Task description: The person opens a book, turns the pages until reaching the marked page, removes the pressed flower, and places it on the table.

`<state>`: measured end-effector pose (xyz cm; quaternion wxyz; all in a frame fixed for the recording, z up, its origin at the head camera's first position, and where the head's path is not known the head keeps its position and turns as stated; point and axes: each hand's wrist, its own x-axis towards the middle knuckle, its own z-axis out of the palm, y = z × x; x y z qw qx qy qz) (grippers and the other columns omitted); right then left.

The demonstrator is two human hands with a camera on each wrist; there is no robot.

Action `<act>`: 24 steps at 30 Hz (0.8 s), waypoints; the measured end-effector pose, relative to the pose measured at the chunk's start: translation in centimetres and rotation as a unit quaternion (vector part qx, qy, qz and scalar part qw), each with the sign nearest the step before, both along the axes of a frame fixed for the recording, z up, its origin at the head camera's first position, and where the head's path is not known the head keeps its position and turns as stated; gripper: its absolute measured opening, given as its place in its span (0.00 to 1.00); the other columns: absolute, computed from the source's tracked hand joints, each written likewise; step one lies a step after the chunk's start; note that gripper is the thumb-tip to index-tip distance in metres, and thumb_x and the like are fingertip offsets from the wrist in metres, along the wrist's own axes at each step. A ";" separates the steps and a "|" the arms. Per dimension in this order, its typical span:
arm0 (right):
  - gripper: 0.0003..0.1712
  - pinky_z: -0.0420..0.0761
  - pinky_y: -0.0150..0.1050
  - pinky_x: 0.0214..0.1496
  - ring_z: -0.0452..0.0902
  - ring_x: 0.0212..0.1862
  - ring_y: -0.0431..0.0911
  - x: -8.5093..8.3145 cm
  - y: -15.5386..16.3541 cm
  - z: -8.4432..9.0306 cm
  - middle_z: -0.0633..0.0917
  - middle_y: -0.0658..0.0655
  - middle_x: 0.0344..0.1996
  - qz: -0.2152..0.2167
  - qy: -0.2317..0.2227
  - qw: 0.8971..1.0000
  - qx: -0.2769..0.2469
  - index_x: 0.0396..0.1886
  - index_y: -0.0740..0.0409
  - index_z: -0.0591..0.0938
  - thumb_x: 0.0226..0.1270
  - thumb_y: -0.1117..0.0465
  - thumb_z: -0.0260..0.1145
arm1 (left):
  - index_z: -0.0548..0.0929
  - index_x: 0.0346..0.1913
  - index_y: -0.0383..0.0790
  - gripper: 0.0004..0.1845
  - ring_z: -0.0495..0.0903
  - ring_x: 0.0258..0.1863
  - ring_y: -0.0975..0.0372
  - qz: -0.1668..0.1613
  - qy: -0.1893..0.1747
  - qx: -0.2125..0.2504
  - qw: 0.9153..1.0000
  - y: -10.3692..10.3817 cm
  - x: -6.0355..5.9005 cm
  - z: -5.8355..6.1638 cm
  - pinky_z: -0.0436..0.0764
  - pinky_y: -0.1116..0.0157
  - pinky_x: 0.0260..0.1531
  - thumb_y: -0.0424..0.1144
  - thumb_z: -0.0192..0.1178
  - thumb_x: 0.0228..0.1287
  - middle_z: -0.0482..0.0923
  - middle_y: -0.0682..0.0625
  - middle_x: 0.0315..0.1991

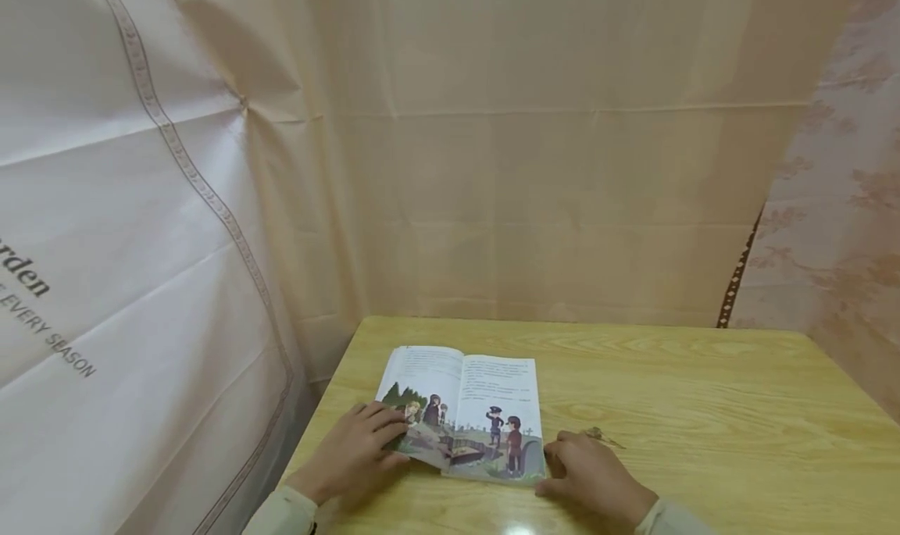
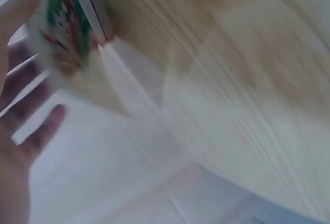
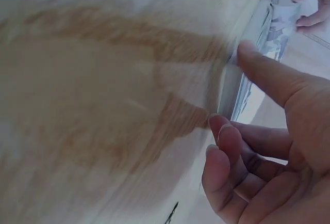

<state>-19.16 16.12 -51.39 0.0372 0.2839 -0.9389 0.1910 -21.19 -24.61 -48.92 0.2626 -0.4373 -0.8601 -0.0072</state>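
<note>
From the head camera, an open book is lying flat on the near left part of the table, close to the front edge. Its spine is running away from the person, leaning slightly leftward, with the tops of the pages pointing toward the curtain behind the table. Open like this, it is spreading wider across the table than it is deep. The left hand is resting on the lower corner of the left page, fingers straight and slightly spread, pressing the paper down. The right hand is sitting at the lower right corner of the right page, touching the edge, with its fingers loosely curled; whether it is pinching the page cannot be told from here. A white sheet with printed lettering is hanging to the left.

From the left wrist camera, the picture is blurring heavily. The left hand is showing spread fingers under the book, beside the pale table surface.

From the right wrist camera, the right hand is pointing its thumb at the book, the tip touching the page edge, while the other fingers are curling inward and holding nothing. The left hand is showing at the far corner, and the table is filling the rest.
</note>
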 end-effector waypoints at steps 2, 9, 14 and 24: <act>0.23 0.64 0.31 0.24 0.59 0.24 0.33 0.2 0.0 -0.1 0.67 0.40 0.23 -0.009 0.007 1.000 0.004 0.23 0.47 0.78 0.53 0.38 0.78 | 0.88 0.46 0.45 0.22 0.81 0.49 0.58 -0.019 0.052 0.036 0.998 -0.3 -0.2 0.3 0.81 0.57 0.46 0.59 0.70 0.61 0.85 0.52 0.50; 0.22 0.64 0.32 0.23 0.60 0.25 0.34 0.6 0.1 0.0 0.69 0.41 0.23 -0.018 -0.001 1.000 -0.001 0.35 0.56 0.88 0.53 0.43 0.80 | 0.85 0.54 0.40 0.36 0.79 0.52 0.50 0.003 0.071 0.206 0.976 1.5 -0.7 0.4 0.81 0.52 0.47 0.69 0.63 0.59 0.78 0.41 0.61; 0.22 0.64 0.31 0.23 0.60 0.25 0.33 0.9 -0.1 0.0 0.69 0.39 0.23 -0.016 -0.003 1.000 -0.001 0.36 0.57 0.89 0.53 0.44 0.80 | 0.62 0.78 0.39 0.56 0.76 0.61 0.51 0.041 -0.091 0.241 0.965 5.1 0.0 -0.2 0.80 0.50 0.57 0.65 0.72 0.52 0.73 0.43 0.67; 0.20 0.63 0.33 0.23 0.59 0.24 0.35 0.5 -0.7 0.0 0.68 0.40 0.22 -0.010 0.015 1.000 0.006 0.30 0.53 0.87 0.53 0.42 0.80 | 0.76 0.71 0.41 0.32 0.75 0.66 0.54 -0.008 -0.177 -0.004 0.984 9.5 0.4 -1.3 0.75 0.56 0.65 0.58 0.58 0.75 0.77 0.49 0.66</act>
